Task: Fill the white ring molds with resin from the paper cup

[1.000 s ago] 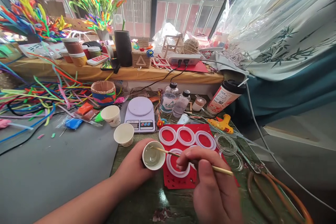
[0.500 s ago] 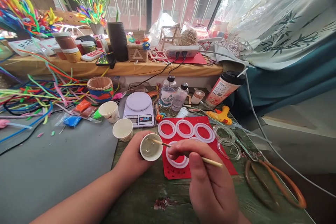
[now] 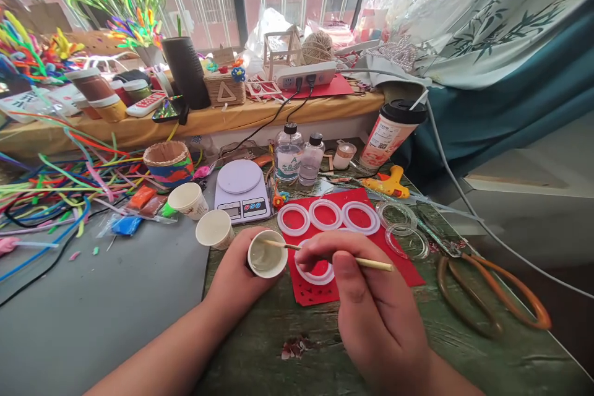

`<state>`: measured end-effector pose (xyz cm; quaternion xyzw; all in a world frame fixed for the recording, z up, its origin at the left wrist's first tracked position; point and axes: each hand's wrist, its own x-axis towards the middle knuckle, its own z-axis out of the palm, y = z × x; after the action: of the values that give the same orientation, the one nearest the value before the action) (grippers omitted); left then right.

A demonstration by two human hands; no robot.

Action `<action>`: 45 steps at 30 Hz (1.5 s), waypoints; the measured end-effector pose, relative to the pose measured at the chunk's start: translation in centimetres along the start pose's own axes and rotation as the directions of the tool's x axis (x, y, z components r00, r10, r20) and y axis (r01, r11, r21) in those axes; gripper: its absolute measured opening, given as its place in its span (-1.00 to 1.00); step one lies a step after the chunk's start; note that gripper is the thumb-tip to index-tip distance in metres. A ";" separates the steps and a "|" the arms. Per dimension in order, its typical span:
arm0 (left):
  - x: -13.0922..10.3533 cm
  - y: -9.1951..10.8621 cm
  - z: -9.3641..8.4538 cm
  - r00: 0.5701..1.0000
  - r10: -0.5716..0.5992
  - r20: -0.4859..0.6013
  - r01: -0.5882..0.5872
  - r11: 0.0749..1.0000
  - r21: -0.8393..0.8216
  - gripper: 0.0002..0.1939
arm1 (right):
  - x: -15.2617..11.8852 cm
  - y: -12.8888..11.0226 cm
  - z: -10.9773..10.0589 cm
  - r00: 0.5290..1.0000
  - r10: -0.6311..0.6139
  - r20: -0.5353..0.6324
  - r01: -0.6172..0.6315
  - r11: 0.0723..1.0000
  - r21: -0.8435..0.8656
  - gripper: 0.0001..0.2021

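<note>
My left hand [image 3: 241,269] is wrapped round a paper cup [image 3: 268,271] that holds a clear, thick-looking liquid. Between the thumb and fingers of my right hand [image 3: 366,284] is a thin wooden stick [image 3: 375,264], its tip down inside the cup. Under and beyond my right hand lies a red sheet [image 3: 399,272] bearing several white ring moulds [image 3: 326,215]; my fingers partly hide the nearer ones. Two more paper cups, one nearer [image 3: 215,229] and one farther [image 3: 187,200], stand left of the held cup.
Behind the cups sits a kitchen scale [image 3: 242,192], with two clear bottles [image 3: 288,158] beside it. To the right lie clear rings [image 3: 408,241], a yellow glue gun [image 3: 387,182] and large scissors [image 3: 492,291]. A lidded drink cup [image 3: 390,136] stands at the back. Pipe cleaners [image 3: 69,179] clutter the left.
The stick's tip has shifted to the left and up within the cup. My view has tilted slightly; both hands keep their holds.
</note>
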<state>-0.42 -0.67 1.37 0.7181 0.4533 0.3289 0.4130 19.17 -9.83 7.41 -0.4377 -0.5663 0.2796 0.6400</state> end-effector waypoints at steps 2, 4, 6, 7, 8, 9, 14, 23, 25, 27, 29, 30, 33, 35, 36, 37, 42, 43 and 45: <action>0.0 -0.1 0.1 1.000 0.016 0.005 -0.016 1.000 0.010 -0.59 | 0.0 0.1 0.0 0.999 0.028 0.031 -0.029 0.999 0.026 -0.72; 0.0 -0.2 0.1 1.000 0.026 0.004 -0.026 1.000 0.009 -0.58 | 0.0 0.1 0.0 1.000 0.025 0.007 -0.025 1.000 0.002 -0.75; 0.0 -0.2 0.0 1.000 0.025 0.005 -0.025 1.000 -0.002 -0.56 | 0.1 0.1 -0.1 1.000 0.013 -0.021 -0.013 1.000 0.002 -0.76; -0.1 -0.1 0.0 1.000 0.016 0.013 -0.016 1.000 -0.008 -0.55 | 0.1 0.1 -0.1 1.000 0.019 -0.016 -0.018 1.000 0.022 -0.74; -0.1 0.0 0.0 1.000 0.004 0.025 -0.004 1.000 -0.013 -0.54 | 0.2 0.0 -0.1 1.000 0.024 -0.008 -0.024 0.999 0.037 -0.73; -0.1 0.1 -0.1 0.999 -0.007 0.036 0.007 1.000 -0.016 -0.54 | 0.2 0.0 -0.1 1.000 0.025 -0.010 -0.025 0.999 0.041 -0.73; -0.1 0.5 -0.1 0.998 -0.019 0.063 0.021 0.999 -0.024 -0.55 | 0.1 -0.1 -0.4 1.000 0.013 -0.024 -0.013 1.000 0.029 -0.74; -0.1 0.3 0.0 0.996 -0.034 0.079 0.037 0.999 -0.034 -0.55 | 0.1 0.6 0.0 0.999 0.014 -0.035 -0.014 1.000 0.004 -0.75; -0.2 0.4 0.0 0.996 -0.030 0.079 0.034 0.998 -0.044 -0.55 | -0.1 0.6 0.0 0.999 -0.005 -0.048 0.006 1.000 0.021 -0.75; -0.2 0.4 0.0 0.996 -0.030 0.084 0.034 0.998 -0.055 -0.57 | -0.3 0.6 0.0 1.000 -0.004 0.005 0.004 0.998 0.055 -0.74; -0.2 0.3 0.0 0.997 -0.022 0.076 0.026 0.998 -0.060 -0.56 | -0.4 0.6 0.0 1.000 -0.016 0.013 0.016 0.999 0.038 -0.74; -0.2 0.2 0.0 0.997 -0.015 0.069 0.019 0.998 -0.058 -0.56 | -0.5 0.6 0.0 0.999 -0.032 -0.010 0.032 0.999 0.012 -0.74; -0.2 0.0 0.1 0.998 -0.007 0.067 0.011 0.999 -0.053 -0.56 | -0.3 0.5 0.0 0.997 -0.044 -0.067 0.044 0.999 0.005 -0.73; -0.3 0.0 0.1 0.997 -0.008 0.080 0.012 0.998 -0.054 -0.58 | -0.2 0.5 0.0 1.000 -0.014 0.002 0.013 0.999 0.033 -0.73; -0.3 0.0 0.1 0.997 -0.006 0.082 0.010 0.998 -0.054 -0.58 | -0.2 0.4 -0.1 1.000 -0.008 0.029 0.008 1.000 0.026 -0.74; -0.3 0.0 0.1 0.997 -0.003 0.082 0.007 0.998 -0.054 -0.58 | -0.2 0.4 -0.2 0.999 -0.019 0.034 0.019 1.000 0.001 -0.75; -0.2 0.1 0.1 0.996 -0.009 0.092 0.014 0.998 -0.058 -0.58 | -0.1 0.4 -0.3 0.998 -0.052 -0.026 0.052 0.999 -0.007 -0.74; -0.2 0.1 0.2 0.996 -0.012 0.092 0.017 0.998 -0.057 -0.58 | 0.0 0.5 -0.3 1.000 -0.018 -0.009 0.018 0.999 0.030 -0.73; -0.3 0.0 0.2 0.997 -0.012 0.082 0.017 0.998 -0.053 -0.56 | 0.1 0.6 -0.2 0.999 0.021 -0.024 -0.020 0.998 0.058 -0.72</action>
<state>-0.38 -0.95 1.28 0.7162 0.4322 0.3085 0.4528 19.42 -9.51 6.97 -0.4281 -0.5453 0.2971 0.6565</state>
